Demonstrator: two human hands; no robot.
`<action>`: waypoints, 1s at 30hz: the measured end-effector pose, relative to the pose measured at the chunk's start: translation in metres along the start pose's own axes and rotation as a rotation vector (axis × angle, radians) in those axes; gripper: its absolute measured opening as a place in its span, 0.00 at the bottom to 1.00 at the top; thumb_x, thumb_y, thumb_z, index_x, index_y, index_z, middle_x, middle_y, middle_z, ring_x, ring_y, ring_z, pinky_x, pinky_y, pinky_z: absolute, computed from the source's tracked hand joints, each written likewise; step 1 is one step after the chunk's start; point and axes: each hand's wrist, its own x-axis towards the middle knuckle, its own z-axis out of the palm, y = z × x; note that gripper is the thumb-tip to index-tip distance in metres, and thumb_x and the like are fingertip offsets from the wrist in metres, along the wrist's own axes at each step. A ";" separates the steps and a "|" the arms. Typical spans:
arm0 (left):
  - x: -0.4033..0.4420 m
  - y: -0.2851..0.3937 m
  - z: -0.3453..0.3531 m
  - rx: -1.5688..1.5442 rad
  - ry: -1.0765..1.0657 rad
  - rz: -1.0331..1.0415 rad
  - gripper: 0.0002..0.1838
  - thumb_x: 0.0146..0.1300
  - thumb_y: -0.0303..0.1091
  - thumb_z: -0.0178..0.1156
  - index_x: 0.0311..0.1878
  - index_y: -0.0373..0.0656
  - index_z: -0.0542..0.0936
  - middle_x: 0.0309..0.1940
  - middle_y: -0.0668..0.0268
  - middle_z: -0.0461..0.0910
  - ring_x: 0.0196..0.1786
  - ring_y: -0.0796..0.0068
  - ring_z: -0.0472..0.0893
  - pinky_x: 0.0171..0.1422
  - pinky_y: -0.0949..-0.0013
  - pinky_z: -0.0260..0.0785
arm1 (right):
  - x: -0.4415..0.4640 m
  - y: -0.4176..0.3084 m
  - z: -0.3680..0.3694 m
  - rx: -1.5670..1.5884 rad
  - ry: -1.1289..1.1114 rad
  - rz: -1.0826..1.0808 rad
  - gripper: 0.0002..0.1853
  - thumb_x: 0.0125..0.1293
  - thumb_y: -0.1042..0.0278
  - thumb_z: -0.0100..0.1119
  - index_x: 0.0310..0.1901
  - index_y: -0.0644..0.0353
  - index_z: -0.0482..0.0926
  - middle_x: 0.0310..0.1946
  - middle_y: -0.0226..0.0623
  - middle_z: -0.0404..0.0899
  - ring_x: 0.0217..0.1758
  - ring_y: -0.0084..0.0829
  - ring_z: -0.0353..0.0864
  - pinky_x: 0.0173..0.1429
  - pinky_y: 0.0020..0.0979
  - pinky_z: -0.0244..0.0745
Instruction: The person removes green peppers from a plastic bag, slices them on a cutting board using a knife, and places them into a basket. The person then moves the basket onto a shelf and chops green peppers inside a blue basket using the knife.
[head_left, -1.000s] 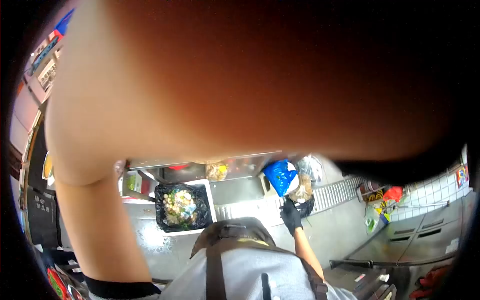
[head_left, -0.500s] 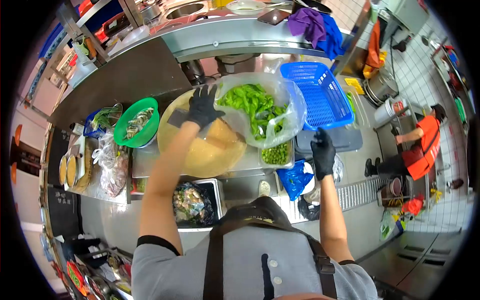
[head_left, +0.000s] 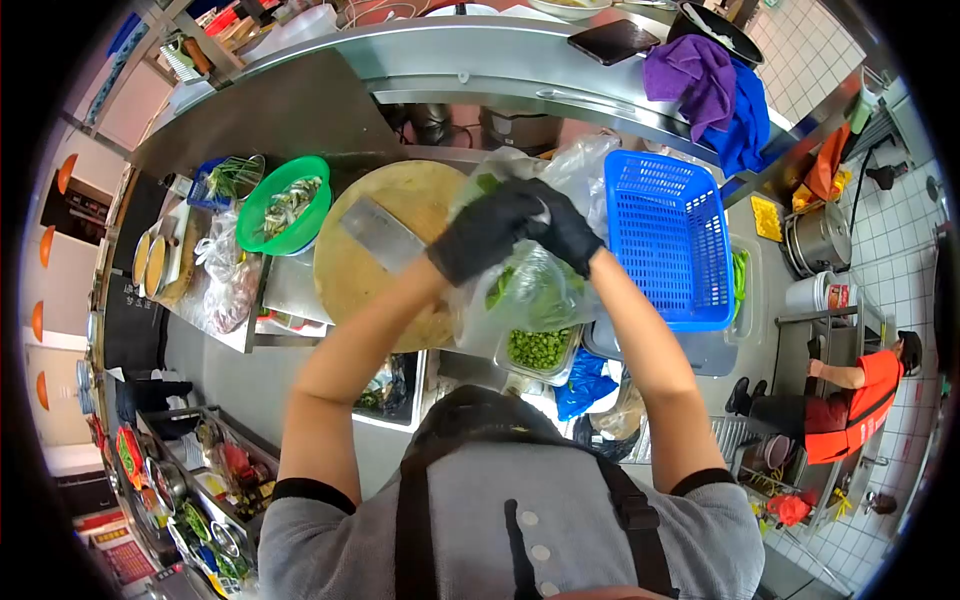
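Both my hands wear black gloves and meet over a clear plastic bag point(head_left: 545, 300) of green peppers, gathering its top. My left hand point(head_left: 487, 228) and my right hand point(head_left: 563, 226) are closed on the bag's plastic, side by side. To the left, a round cutting board point(head_left: 350, 280) carries a cleaver point(head_left: 380, 233) lying flat. Below the bag is a clear container of chopped green pieces point(head_left: 541, 347). A blue plastic basket point(head_left: 668, 240) stands to the right of my hands.
A green bowl point(head_left: 285, 207) of small fish stands at the left, near a bag of meat point(head_left: 228, 295). Purple cloth point(head_left: 690, 80) and blue cloth point(head_left: 740, 120) hang over the back shelf. At the far right, a person in orange point(head_left: 865, 400) stands by a counter.
My left hand has moved right from the board to the bag. My right hand has risen to it, and both have closed on its plastic. The bag's top is drawn together.
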 end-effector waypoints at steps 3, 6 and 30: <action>-0.005 0.024 0.002 0.224 0.024 0.105 0.25 0.47 0.29 0.68 0.51 0.45 0.75 0.54 0.56 0.71 0.58 0.54 0.70 0.61 0.59 0.63 | 0.024 0.059 0.005 0.597 0.066 0.173 0.10 0.57 0.77 0.56 0.41 0.63 0.79 0.40 0.36 0.80 0.41 0.27 0.77 0.48 0.28 0.72; -0.040 0.019 -0.034 0.178 0.044 -0.212 0.45 0.37 0.37 0.74 0.64 0.45 0.66 0.62 0.55 0.64 0.66 0.54 0.60 0.70 0.57 0.51 | 0.037 0.012 -0.033 0.438 0.305 0.085 0.11 0.63 0.78 0.46 0.37 0.65 0.82 0.33 0.33 0.81 0.33 0.17 0.74 0.41 0.19 0.71; 0.008 -0.157 0.060 -1.246 0.405 -0.810 0.22 0.70 0.39 0.42 0.62 0.38 0.65 0.55 0.62 0.70 0.54 0.71 0.70 0.61 0.68 0.63 | -0.128 -0.066 0.026 -0.384 0.506 0.419 0.31 0.50 0.77 0.62 0.59 0.54 0.69 0.52 0.39 0.74 0.51 0.39 0.74 0.60 0.37 0.67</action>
